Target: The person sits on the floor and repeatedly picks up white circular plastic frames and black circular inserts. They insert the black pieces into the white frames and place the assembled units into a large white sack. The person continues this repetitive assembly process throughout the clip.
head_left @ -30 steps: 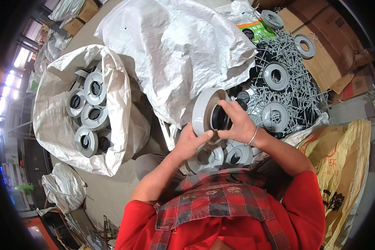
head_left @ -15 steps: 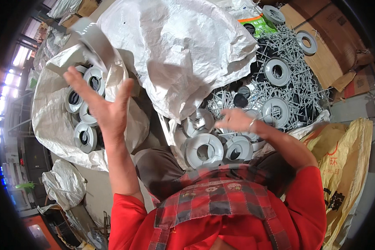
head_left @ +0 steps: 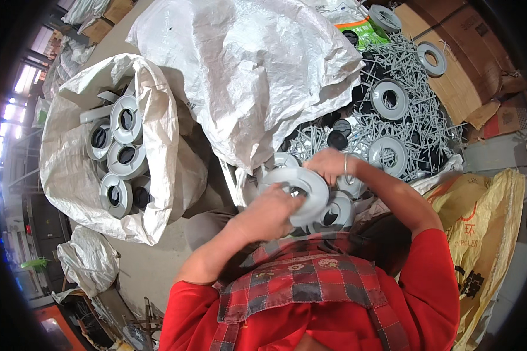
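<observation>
My left hand (head_left: 270, 214) grips a grey plastic flanged ring (head_left: 315, 198) by its left side, thumb at the centre hole; the ring is slightly blurred and tilted over my lap. Close by the ring's upper edge, my right hand (head_left: 327, 164) has its fingers curled together; what lies in them is hidden. Beneath the held ring is another grey ring (head_left: 341, 212), and a further one (head_left: 286, 159) shows partly behind it. To the left, a white woven sack (head_left: 184, 169) holds several grey rings (head_left: 126, 120), many with black pieces in their centres.
Beyond my right hand, a heap of thin grey plastic sticks (head_left: 424, 126) carries more rings (head_left: 389, 99) and loose black caps (head_left: 337, 139). A large white sheet (head_left: 246, 70) covers the heap's left part. Cardboard (head_left: 451, 64) stands far right, a yellow sack (head_left: 486, 228) nearer.
A grey ring in the air over the left sack is gone from there. My left hand has come back from the sack and taken hold of a ring; my right hand's fingers have curled in.
</observation>
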Motion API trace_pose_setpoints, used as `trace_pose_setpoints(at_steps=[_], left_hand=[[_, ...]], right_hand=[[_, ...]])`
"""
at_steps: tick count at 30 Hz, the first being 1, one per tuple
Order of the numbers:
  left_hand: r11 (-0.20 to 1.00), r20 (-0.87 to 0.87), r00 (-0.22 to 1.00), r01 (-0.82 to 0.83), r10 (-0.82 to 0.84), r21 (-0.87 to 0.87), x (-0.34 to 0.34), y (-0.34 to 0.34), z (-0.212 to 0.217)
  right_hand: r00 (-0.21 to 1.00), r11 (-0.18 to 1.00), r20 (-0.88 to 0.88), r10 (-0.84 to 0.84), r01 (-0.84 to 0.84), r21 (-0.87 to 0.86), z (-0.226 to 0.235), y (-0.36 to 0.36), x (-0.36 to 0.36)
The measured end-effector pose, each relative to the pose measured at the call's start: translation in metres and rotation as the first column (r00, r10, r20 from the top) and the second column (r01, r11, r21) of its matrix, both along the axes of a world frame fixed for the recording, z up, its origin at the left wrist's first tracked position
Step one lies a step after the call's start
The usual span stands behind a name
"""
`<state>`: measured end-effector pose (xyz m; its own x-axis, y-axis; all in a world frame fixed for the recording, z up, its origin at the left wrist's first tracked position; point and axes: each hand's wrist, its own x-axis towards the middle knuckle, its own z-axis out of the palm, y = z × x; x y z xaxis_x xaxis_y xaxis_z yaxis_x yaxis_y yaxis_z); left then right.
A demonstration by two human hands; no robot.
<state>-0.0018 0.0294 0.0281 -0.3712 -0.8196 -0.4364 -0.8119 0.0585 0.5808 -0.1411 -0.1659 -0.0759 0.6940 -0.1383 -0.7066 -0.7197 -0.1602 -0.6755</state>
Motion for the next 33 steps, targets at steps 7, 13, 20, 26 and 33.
trace_pose_setpoints(at_steps=[7, 13, 20, 26, 33], left_hand=[[0.397, -0.53, 0.144, -0.826, 0.836, 0.401, 0.023, -0.009, -0.008], [0.293, -0.601, -0.207, -0.724, 0.772, 0.625, 0.024, -0.009, -0.027], [0.446, -0.663, -0.281, -0.555, 0.694, 0.702, 0.009, -0.008, -0.013], [0.497, -0.591, -0.108, -0.433, 0.8, 0.752, 0.026, -0.001, -0.011], [0.552, -0.701, -0.106, -0.538, 0.705, 0.637, 0.005, -0.003, -0.009]], right_hand=[[0.914, 0.583, -0.205, 0.349, -0.383, -0.717, -0.061, 0.008, -0.034], [0.898, 0.725, 0.437, 0.05, 0.268, -0.634, 0.009, 0.011, -0.015], [0.737, 0.797, 0.664, 0.129, 0.321, -0.511, 0.074, 0.053, -0.005], [0.644, 0.691, 0.579, 0.499, 0.107, -0.715, 0.087, 0.054, -0.018], [0.653, 0.761, 0.746, 0.131, 0.416, -0.498, 0.074, 0.06, -0.014]])
